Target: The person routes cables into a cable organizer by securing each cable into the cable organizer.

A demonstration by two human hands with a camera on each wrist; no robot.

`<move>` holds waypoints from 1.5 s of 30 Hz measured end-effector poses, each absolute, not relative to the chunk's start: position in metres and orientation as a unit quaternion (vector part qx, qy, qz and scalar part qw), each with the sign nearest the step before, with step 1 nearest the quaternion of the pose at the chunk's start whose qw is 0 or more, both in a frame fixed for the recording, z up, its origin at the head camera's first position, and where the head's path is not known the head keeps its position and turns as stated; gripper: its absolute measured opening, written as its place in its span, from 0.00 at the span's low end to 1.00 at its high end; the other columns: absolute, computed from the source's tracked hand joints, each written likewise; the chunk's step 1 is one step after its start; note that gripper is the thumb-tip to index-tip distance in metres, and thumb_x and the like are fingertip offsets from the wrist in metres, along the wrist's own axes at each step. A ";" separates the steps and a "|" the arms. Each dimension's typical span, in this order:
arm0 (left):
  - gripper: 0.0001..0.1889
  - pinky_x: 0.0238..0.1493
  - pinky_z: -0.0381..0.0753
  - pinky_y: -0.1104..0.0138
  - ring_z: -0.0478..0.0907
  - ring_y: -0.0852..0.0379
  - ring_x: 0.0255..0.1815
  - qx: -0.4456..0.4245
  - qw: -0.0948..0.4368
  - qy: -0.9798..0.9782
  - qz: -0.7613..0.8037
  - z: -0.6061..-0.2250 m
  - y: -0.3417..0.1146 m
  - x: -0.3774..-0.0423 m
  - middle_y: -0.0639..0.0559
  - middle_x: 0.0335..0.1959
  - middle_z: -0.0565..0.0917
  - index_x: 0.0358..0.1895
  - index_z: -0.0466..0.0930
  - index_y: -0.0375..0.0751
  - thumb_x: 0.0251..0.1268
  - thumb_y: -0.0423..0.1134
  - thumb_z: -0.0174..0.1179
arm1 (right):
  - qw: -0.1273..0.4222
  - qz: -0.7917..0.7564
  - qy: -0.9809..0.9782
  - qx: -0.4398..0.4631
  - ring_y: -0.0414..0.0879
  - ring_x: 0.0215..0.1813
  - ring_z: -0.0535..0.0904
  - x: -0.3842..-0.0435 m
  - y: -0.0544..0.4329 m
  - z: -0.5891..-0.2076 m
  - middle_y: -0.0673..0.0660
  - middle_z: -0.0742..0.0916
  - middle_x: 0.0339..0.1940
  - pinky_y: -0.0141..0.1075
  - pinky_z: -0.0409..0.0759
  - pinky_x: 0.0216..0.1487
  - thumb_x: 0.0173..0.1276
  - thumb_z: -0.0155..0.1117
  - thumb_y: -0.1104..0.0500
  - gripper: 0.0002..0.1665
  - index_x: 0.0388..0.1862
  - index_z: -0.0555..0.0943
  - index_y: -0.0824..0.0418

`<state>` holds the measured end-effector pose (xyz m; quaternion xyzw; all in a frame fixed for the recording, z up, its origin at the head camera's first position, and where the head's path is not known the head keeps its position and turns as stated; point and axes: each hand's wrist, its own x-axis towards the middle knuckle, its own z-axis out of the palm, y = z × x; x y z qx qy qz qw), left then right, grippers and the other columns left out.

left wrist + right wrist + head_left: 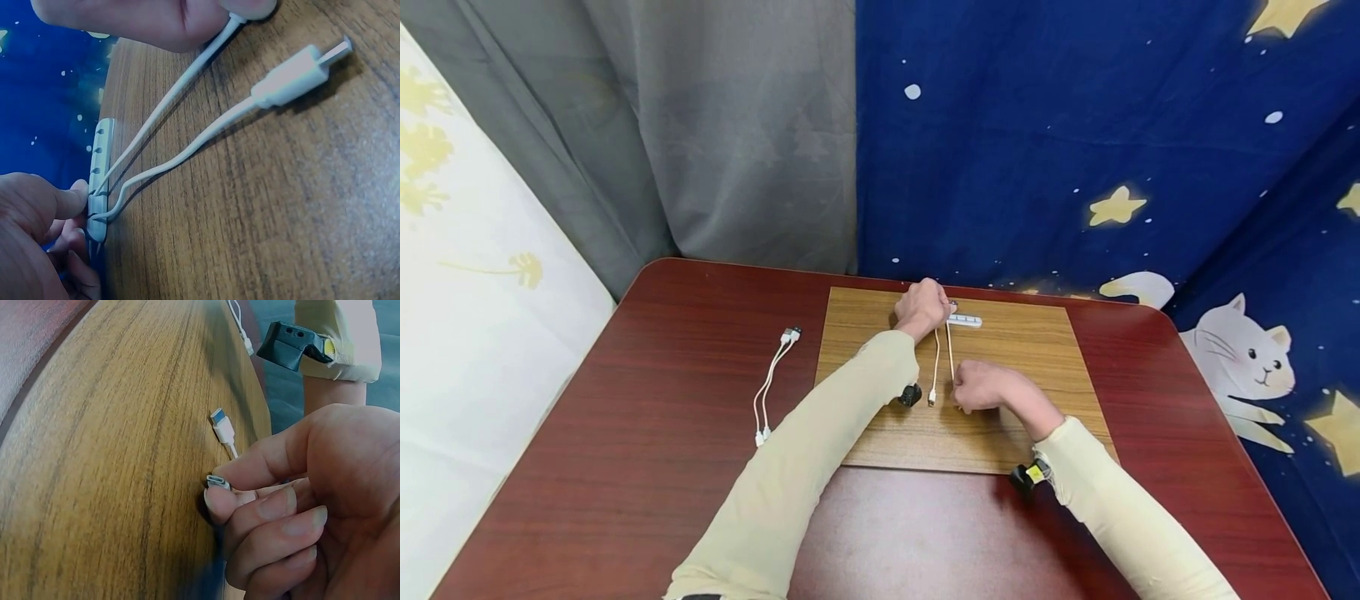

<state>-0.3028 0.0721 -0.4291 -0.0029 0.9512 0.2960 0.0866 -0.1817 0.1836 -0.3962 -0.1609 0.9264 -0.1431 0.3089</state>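
Note:
A white cable organizer strip (100, 162) with several slots lies at the far edge of the wood-grain board. Two white charging cables run through neighbouring slots toward the near side. My left hand (922, 305) is at the strip, its thumb and fingers pinching a cable right behind the slots; the exact pinch point is partly hidden. Between thumb and forefinger, my right hand (981, 386) holds the connector (218, 482) of one cable, whose cord stretches straight to the strip. The other cable's plug (294, 78) lies loose on the board, left of my right hand.
Left of the wood-grain board (880, 442), another white cable (765, 387) with two cords lies on the red-brown table (685, 367). Curtains (1000, 167) hang behind the table. A black wrist camera (910, 395) sits below my left forearm.

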 end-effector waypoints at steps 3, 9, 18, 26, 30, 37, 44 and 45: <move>0.11 0.41 0.78 0.57 0.80 0.55 0.37 -0.005 0.084 0.950 0.300 -0.429 0.070 -0.302 0.58 0.34 0.84 0.28 0.84 0.54 0.68 0.52 0.67 | 0.306 -0.143 0.928 -0.158 0.39 0.18 0.64 -0.181 0.183 -0.396 0.48 0.72 0.14 0.30 0.62 0.22 0.59 0.60 0.67 0.17 0.14 0.70 0.54; 0.13 0.38 0.77 0.59 0.79 0.56 0.34 -0.007 0.082 0.949 0.304 -0.429 0.067 -0.300 0.58 0.31 0.83 0.27 0.84 0.53 0.68 0.53 0.67 | 0.302 -0.145 0.929 -0.155 0.40 0.19 0.66 -0.179 0.181 -0.396 0.50 0.76 0.17 0.31 0.64 0.23 0.62 0.61 0.64 0.14 0.17 0.77 0.57; 0.11 0.39 0.78 0.57 0.81 0.54 0.38 -0.001 0.070 0.946 0.315 -0.427 0.062 -0.302 0.58 0.34 0.83 0.31 0.83 0.54 0.70 0.52 0.65 | 0.309 -0.164 0.923 -0.163 0.41 0.21 0.67 -0.178 0.182 -0.396 0.52 0.82 0.19 0.34 0.66 0.27 0.74 0.60 0.61 0.19 0.20 0.79 0.59; 0.10 0.42 0.78 0.57 0.81 0.52 0.41 -0.004 0.054 0.938 0.343 -0.421 0.048 -0.298 0.58 0.37 0.83 0.32 0.84 0.54 0.71 0.52 0.64 | 0.322 -0.180 0.917 -0.153 0.42 0.22 0.68 -0.178 0.185 -0.394 0.52 0.80 0.20 0.35 0.66 0.28 0.80 0.56 0.56 0.22 0.23 0.81 0.60; 0.11 0.44 0.77 0.56 0.80 0.52 0.43 -0.012 0.052 0.934 0.352 -0.420 0.038 -0.298 0.59 0.36 0.83 0.33 0.83 0.54 0.71 0.53 0.64 | 0.320 -0.186 0.917 -0.149 0.42 0.22 0.67 -0.179 0.187 -0.392 0.51 0.79 0.19 0.35 0.65 0.28 0.80 0.55 0.55 0.24 0.22 0.81 0.60; 0.10 0.44 0.76 0.57 0.80 0.52 0.42 -0.007 0.048 0.930 0.363 -0.420 0.025 -0.296 0.58 0.36 0.83 0.33 0.83 0.53 0.70 0.52 0.64 | 0.287 -0.206 0.925 -0.137 0.40 0.19 0.63 -0.180 0.191 -0.390 0.48 0.72 0.14 0.34 0.61 0.24 0.79 0.57 0.54 0.25 0.20 0.81 0.62; 0.09 0.46 0.76 0.57 0.80 0.53 0.43 0.012 0.038 0.927 0.373 -0.414 0.013 -0.293 0.58 0.36 0.83 0.32 0.83 0.53 0.71 0.50 0.65 | 0.191 -0.267 0.934 -0.139 0.41 0.18 0.64 -0.180 0.188 -0.393 0.47 0.70 0.14 0.35 0.60 0.22 0.74 0.63 0.57 0.23 0.16 0.74 0.57; 0.09 0.46 0.76 0.57 0.79 0.53 0.43 0.014 0.037 0.926 0.376 -0.413 0.011 -0.292 0.58 0.36 0.82 0.33 0.83 0.53 0.71 0.50 0.65 | 0.177 -0.272 0.935 -0.140 0.41 0.19 0.64 -0.180 0.187 -0.393 0.47 0.70 0.15 0.36 0.61 0.23 0.73 0.64 0.57 0.23 0.16 0.73 0.56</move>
